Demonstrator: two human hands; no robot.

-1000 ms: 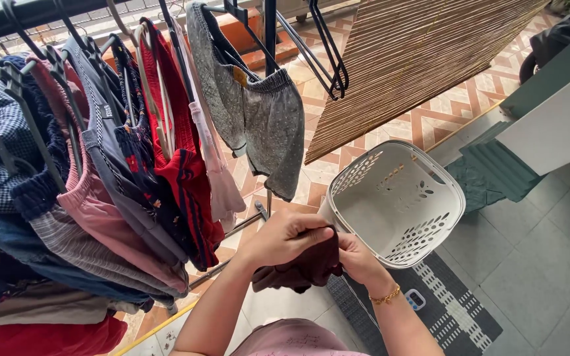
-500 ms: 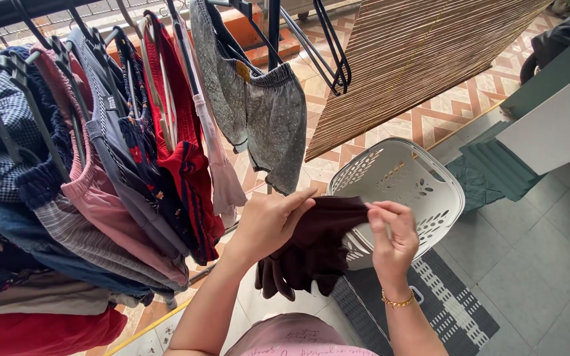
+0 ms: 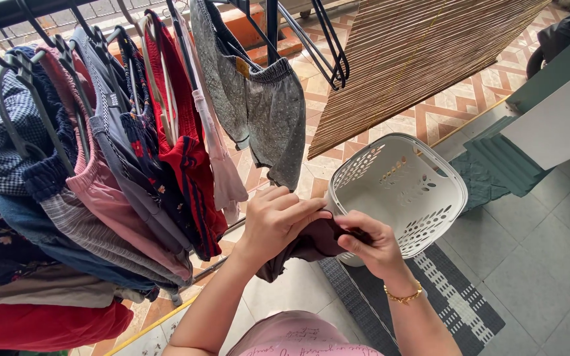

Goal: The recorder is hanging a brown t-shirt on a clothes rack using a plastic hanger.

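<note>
Seen from above, two bare hands hold a dark maroon cloth (image 3: pixel 311 242) bunched between them, just in front of a white basket (image 3: pixel 400 191). The left hand (image 3: pixel 275 223) closes over the cloth's top, fingers curled around it. The right hand (image 3: pixel 371 245), with a gold bracelet (image 3: pixel 404 295) at the wrist, pinches the other end. The cloth looks soft and crumpled; most of it is hidden under the fingers, so its shape is hard to make out. The basket is plastic, rounded, with perforated walls. To the left, clothes (image 3: pixel 100 171) hang on dark hangers, cut off by the frame. A striped mat (image 3: pixel 456 310) lies on the tiled floor.
</note>
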